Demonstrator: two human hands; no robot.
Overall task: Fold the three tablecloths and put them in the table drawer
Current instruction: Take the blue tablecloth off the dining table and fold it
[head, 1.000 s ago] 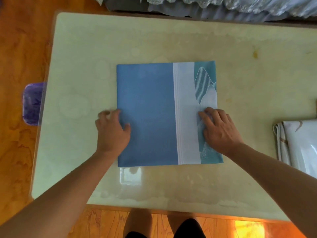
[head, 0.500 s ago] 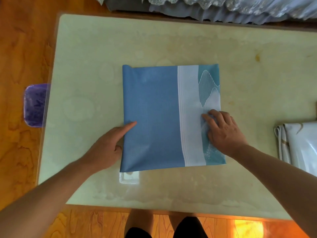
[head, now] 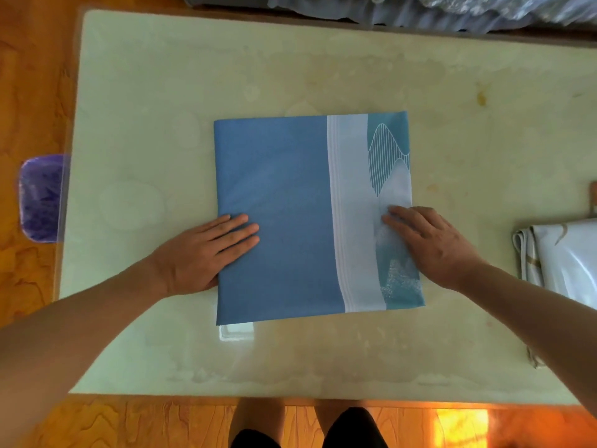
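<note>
A blue tablecloth (head: 290, 195) with a white stripe and teal pattern lies folded into a square in the middle of the pale table (head: 161, 92). My left hand (head: 203, 253) lies flat on its left edge, fingers straight and pointing right. My right hand (head: 433, 244) presses flat on the cloth's right side, fingers spread. A second folded tablecloth (head: 562, 260), white and glossy with gold marks, sits at the table's right edge, partly cut off by the frame. No drawer is visible.
A purple bin (head: 40, 198) stands on the wooden floor left of the table. Grey and lace fabric (head: 420, 8) lies beyond the table's far edge. My legs (head: 303, 425) show below the near edge.
My left hand went from gripping the cloth's left edge to lying flat on it with straight fingers. My right hand has stayed pressed on the right side.
</note>
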